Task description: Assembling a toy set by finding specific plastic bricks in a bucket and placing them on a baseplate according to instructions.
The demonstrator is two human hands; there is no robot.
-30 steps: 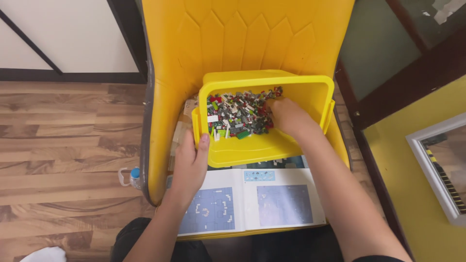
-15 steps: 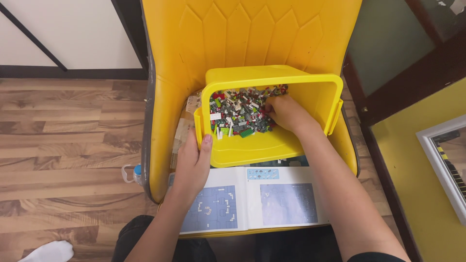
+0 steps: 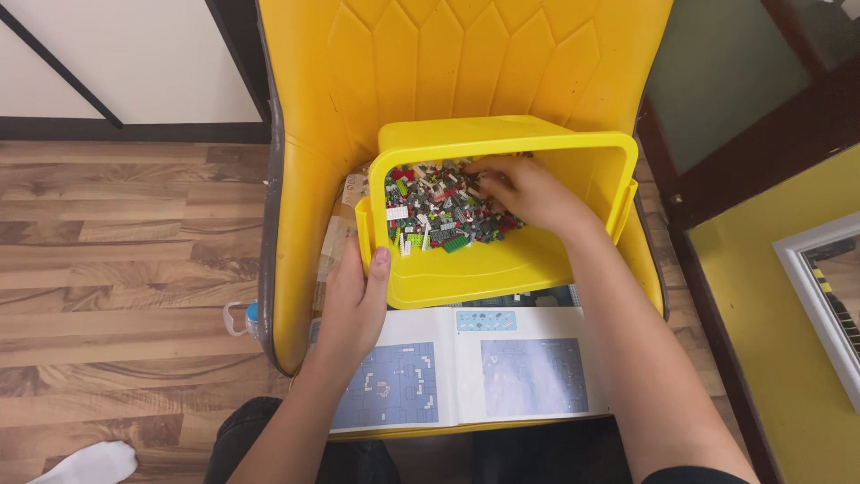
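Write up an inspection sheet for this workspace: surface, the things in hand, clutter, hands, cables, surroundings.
Surface: yellow padded chair serves as the work surface; its seat is mostly covered.
Things in hand: yellow plastic bin, tilted toward the person, holding a pile of small building bricks in grey, red, green and white.
Clutter: open instruction booklet lies flat at the seat's front edge; something partly hidden sits under the bin.
Hands: left hand grips the bin's near left corner; right hand reaches into the bricks, fingers hidden among them.
Cables: nothing seen.
Surroundings: wood-pattern floor, plastic bottle beside the chair, yellow wall with a framed mirror.
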